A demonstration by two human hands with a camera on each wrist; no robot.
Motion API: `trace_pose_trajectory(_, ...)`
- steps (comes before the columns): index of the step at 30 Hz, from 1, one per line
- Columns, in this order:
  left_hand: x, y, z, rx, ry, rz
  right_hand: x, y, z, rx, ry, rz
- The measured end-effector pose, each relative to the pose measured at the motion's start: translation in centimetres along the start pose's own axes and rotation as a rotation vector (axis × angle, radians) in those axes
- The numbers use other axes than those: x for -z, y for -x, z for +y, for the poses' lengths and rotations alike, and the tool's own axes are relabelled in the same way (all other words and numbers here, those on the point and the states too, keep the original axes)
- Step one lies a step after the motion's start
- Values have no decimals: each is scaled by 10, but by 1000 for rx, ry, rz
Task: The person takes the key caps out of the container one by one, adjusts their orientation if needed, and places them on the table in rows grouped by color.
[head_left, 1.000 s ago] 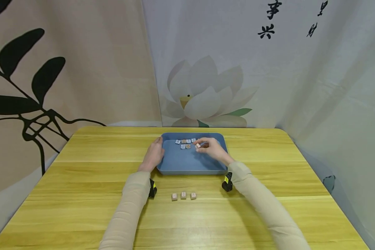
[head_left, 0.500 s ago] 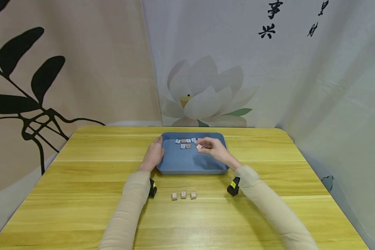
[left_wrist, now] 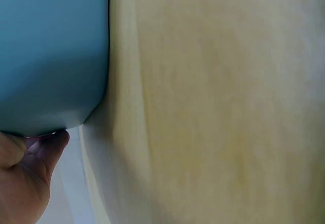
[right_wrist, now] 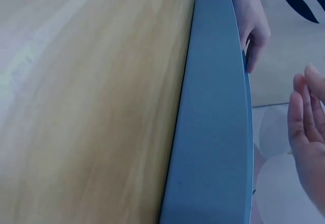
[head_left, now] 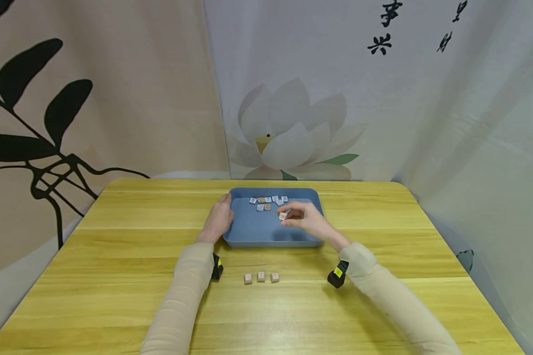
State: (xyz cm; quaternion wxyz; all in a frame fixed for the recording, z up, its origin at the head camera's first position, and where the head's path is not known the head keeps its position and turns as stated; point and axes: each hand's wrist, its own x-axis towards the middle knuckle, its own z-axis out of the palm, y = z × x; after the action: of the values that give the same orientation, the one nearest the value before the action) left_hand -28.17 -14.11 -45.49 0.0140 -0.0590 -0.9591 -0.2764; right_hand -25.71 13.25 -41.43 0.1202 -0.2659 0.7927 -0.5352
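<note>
With the right hand (head_left: pixel 308 218) clamped on a tile (head_left: pixel 283 216) over the tray (head_left: pixel 255 230) and the left hand (head_left: pixel 217 219) holding the tray's left edge, insufficient pinch pressure could drop the tile.

Wood table (head_left: pixel 93 266), faint sheen; smooth plastic tray (head_left: pixel 253 229); cloth backdrop (head_left: pixel 160 98).

Right hand (head_left: pixel 310 218), with pinched tile (head_left: pixel 283 216): drawn nearer the front of the blue tray (head_left: pixel 253 229). Rightmost back-row tile (head_left: pixel 285 199) and tile just beside it (head_left: pixel 280 202), formerly part-hidden: fully uncovered. Black wrist camera (head_left: pixel 337 276): shifted rightward and nearer.
</note>
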Motion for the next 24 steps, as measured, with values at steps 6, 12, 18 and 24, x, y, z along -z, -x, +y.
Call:
trace_pose_trajectory(6,1,1,1,13,12,-10,-3,10,-3,2,16,-5)
trace_pose_trajectory(12,0,0,2,11,11,-9,-6,20,-6,29,-10,-24)
trace_pose_trajectory(18,0,0,1,2,7,-2,-8,30,-3,34,-71,-79)
trace_pose_trajectory(24,0,0,1,1,4,-2,-10,40,-2,-6,-127,-130)
